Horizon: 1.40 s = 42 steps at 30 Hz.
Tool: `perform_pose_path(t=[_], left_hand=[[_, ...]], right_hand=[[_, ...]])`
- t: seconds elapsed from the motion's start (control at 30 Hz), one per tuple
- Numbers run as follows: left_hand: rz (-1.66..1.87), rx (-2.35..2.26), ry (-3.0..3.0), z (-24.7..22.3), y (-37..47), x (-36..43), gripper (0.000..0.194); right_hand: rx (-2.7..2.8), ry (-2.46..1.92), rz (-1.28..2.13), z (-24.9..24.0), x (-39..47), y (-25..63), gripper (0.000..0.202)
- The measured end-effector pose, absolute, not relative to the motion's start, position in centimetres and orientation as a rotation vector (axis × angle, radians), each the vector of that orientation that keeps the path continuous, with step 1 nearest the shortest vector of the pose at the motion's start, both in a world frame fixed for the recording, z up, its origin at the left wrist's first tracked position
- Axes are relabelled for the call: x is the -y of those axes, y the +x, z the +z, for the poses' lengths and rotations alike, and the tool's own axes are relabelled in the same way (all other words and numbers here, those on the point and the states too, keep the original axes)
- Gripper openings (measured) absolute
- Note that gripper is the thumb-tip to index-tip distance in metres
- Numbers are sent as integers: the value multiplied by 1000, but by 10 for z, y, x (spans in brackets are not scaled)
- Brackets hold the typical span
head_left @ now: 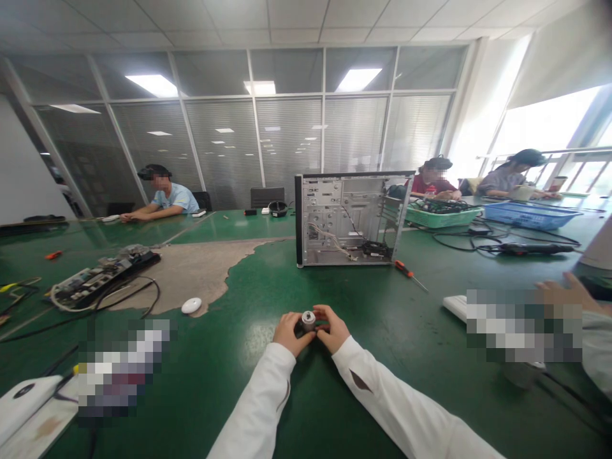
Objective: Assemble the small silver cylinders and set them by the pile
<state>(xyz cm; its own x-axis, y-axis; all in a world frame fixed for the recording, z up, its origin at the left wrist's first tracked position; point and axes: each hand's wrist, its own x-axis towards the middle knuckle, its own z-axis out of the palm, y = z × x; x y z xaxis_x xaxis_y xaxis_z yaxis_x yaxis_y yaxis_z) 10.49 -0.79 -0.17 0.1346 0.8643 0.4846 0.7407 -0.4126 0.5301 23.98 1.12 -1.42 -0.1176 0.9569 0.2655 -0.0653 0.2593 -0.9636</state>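
A small grey metal cylinder (308, 324) with a pale round top and a dark spot at its centre stands between my hands, low over the green table or on it. My left hand (287, 333) grips it from the left, thumb in front and fingers behind. From the other side, my right hand (334, 329) closes on it with thumb and fingertips. Both forearms wear white sleeves. Beyond them stands an open computer case (325, 252), and a screwdriver (406, 270) with an orange and black handle lies by its lower right corner.
On the left lie a circuit assembly (108, 274) with cables and a white round disc (192, 306). A green basket (444, 217) and a blue basket (530, 215) stand at the back right. Another person's hand (567, 293) is at the right edge. Several people sit around the table.
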Motion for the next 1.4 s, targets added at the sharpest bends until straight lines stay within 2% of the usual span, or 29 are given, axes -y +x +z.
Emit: perform_pose_path(t=[0.37,0.8,1.4], left_hand=[[1086,-1636,2178,3,107,12,27],[1027,-1597,2221,-9,101,4,29],[1013,-1600,2208,-9,101,5,30]], right_hand=[[1535,-951,1060,-16,-13,241,43],[1808,-972,758,-18,-11,243,42],[1833,-966,739,-15,-9,244,41]])
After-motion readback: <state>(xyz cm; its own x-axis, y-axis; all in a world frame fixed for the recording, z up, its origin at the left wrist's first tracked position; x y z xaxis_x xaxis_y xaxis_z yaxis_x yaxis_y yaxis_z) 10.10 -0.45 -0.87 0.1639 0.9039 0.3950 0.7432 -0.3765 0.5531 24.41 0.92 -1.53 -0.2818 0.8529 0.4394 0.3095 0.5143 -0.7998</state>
